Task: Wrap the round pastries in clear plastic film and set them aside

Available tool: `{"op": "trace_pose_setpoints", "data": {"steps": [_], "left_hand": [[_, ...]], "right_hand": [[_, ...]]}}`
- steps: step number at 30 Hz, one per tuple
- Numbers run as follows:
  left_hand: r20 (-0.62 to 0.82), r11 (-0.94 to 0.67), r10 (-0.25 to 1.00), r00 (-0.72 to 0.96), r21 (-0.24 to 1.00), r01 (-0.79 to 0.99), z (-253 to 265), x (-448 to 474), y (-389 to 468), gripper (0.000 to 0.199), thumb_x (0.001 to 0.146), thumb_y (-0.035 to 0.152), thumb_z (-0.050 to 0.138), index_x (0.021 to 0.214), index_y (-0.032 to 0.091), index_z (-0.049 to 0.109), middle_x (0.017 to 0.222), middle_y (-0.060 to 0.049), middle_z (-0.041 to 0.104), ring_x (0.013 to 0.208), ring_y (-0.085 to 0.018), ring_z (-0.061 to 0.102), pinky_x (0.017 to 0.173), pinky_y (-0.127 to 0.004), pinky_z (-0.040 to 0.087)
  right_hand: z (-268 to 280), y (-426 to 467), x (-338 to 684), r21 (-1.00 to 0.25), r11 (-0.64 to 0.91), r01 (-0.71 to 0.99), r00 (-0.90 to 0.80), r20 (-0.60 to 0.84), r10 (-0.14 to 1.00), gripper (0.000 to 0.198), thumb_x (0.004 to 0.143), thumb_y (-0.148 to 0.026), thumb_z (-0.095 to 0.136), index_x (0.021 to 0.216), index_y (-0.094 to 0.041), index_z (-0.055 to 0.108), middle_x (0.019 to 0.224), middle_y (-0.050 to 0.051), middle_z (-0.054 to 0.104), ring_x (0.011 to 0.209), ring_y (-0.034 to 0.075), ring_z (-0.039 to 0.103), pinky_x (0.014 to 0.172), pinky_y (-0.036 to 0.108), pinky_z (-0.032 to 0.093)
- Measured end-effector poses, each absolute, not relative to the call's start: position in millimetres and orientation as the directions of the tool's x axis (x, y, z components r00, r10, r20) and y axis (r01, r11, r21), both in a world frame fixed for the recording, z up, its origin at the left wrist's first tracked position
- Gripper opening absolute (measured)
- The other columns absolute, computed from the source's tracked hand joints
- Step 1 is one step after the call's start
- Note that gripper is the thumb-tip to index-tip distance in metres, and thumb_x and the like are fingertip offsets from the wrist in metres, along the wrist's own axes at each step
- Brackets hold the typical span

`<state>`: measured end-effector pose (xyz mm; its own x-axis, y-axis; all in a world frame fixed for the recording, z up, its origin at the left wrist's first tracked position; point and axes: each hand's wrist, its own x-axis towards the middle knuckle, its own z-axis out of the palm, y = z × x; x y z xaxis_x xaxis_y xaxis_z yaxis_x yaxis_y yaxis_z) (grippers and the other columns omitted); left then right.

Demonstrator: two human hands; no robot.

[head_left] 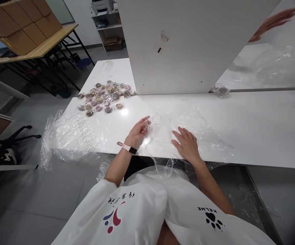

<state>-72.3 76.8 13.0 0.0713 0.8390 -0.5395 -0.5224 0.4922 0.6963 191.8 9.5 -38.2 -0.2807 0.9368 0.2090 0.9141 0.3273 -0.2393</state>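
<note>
A thin sheet of clear plastic film [195, 119] lies spread on the white tabletop in front of me. My left hand [138, 130], with a pink-strapped watch on its wrist, has its fingers curled around a crumpled edge of this film. My right hand [187, 143] rests on the film with its fingers stretched and a little apart, holding nothing. The film is see-through, so I cannot tell exactly where its edges run or whether it is a bag.
Many small round items in clear wrappers [106, 97] lie back left. Clear plastic packaging [73, 136] hangs over the table's left front edge. A white upright panel [168, 47] stands behind. One wrapped item [221, 90] sits by the right divider. Another person's hand [275, 23] shows upper right.
</note>
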Motion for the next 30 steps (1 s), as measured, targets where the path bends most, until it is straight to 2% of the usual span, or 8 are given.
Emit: {"op": "trace_pose_setpoints", "data": {"steps": [4, 6, 9, 11, 13, 19, 24, 30], "left_hand": [[-0.235, 0.278, 0.843, -0.484, 0.96, 0.017, 26.6, -138.3, 101.4, 0.033, 0.081, 0.011, 0.064, 0.113, 0.017, 0.066, 0.09, -0.003, 0.067, 0.061, -0.007, 0.059, 0.057, -0.019, 0.05], [0.033, 0.286, 0.785, -0.618, 0.867, 0.409, 31.6, -174.7, 113.5, 0.036, 0.084, 0.014, 0.058, 0.119, 0.019, 0.064, 0.113, -0.009, 0.066, 0.099, -0.019, 0.064, 0.085, -0.034, 0.055], [0.101, 0.385, 0.856, -0.507, 0.53, 0.756, 30.9, -211.8, 131.2, 0.056, 0.084, 0.029, 0.064, 0.139, 0.025, 0.052, 0.154, -0.014, 0.039, 0.146, -0.039, 0.026, 0.112, -0.061, 0.033], [-0.042, 0.402, 0.905, -0.423, 0.407, 0.82, 24.7, -219.9, 142.1, 0.073, 0.083, 0.045, 0.065, 0.149, 0.028, 0.04, 0.163, -0.013, 0.019, 0.15, -0.044, 0.007, 0.113, -0.07, 0.022], [-0.113, 0.39, 0.92, -0.375, 0.352, 0.851, 16.3, -217.4, 152.0, 0.076, 0.083, 0.055, 0.061, 0.151, 0.031, 0.036, 0.164, -0.013, 0.015, 0.15, -0.044, 0.005, 0.111, -0.071, 0.02], [0.038, 0.275, 0.957, -0.288, 0.201, 0.94, 0.9, -198.7, 173.0, 0.042, 0.09, 0.042, 0.046, 0.126, 0.025, 0.057, 0.134, -0.017, 0.053, 0.131, -0.039, 0.037, 0.101, -0.06, 0.037], [0.113, 0.18, 0.974, -0.198, 0.152, 0.972, -2.3, -196.4, 174.6, 0.04, 0.094, 0.033, 0.036, 0.127, 0.019, 0.052, 0.124, -0.019, 0.055, 0.121, -0.035, 0.044, 0.09, -0.046, 0.046], [0.116, 0.154, 0.976, -0.182, 0.215, 0.964, -2.9, -200.0, 178.2, 0.04, 0.093, 0.018, 0.038, 0.131, 0.014, 0.05, 0.12, -0.021, 0.059, 0.115, -0.035, 0.054, 0.091, -0.046, 0.044]], "right_hand": [[-41.1, 12.1, 187.8, -0.223, 0.261, 0.939, -0.224, 0.178, 0.958, 0.051, 0.103, -0.046, 0.028, 0.144, -0.026, 0.05, 0.158, 0.008, 0.036, 0.146, 0.028, 0.03, 0.115, 0.05, 0.029], [-42.3, 15.1, 184.3, -0.216, 0.229, 0.949, -0.197, 0.164, 0.967, 0.052, 0.103, -0.047, 0.026, 0.145, -0.026, 0.048, 0.159, 0.009, 0.034, 0.147, 0.029, 0.028, 0.116, 0.052, 0.027], [-43.3, 21.9, 178.0, -0.216, 0.187, 0.958, -0.155, 0.158, 0.975, 0.055, 0.103, -0.049, 0.024, 0.147, -0.027, 0.046, 0.16, 0.01, 0.032, 0.147, 0.03, 0.026, 0.116, 0.055, 0.025], [-43.2, 26.7, 173.7, -0.219, 0.162, 0.962, -0.132, 0.146, 0.981, 0.056, 0.103, -0.05, 0.023, 0.149, -0.027, 0.044, 0.161, 0.01, 0.031, 0.148, 0.03, 0.025, 0.116, 0.056, 0.023], [-42.8, 30.6, 170.1, -0.219, 0.137, 0.966, -0.11, 0.129, 0.986, 0.057, 0.103, -0.051, 0.022, 0.149, -0.027, 0.043, 0.161, 0.01, 0.03, 0.148, 0.03, 0.024, 0.117, 0.056, 0.022], [-42.3, 34.0, 165.7, -0.21, 0.108, 0.972, -0.081, 0.133, 0.988, 0.056, 0.103, -0.051, 0.022, 0.149, -0.027, 0.043, 0.161, 0.009, 0.031, 0.148, 0.029, 0.023, 0.117, 0.055, 0.021], [-42.6, 33.8, 165.7, -0.219, 0.106, 0.97, -0.077, 0.136, 0.988, 0.056, 0.103, -0.051, 0.022, 0.149, -0.028, 0.043, 0.161, 0.009, 0.031, 0.149, 0.028, 0.023, 0.118, 0.055, 0.02], [-46.3, 36.0, 166.3, -0.231, 0.112, 0.966, -0.083, 0.13, 0.988, 0.058, 0.102, -0.051, 0.02, 0.151, -0.026, 0.041, 0.162, 0.01, 0.029, 0.149, 0.031, 0.021, 0.117, 0.06, 0.02]]}}
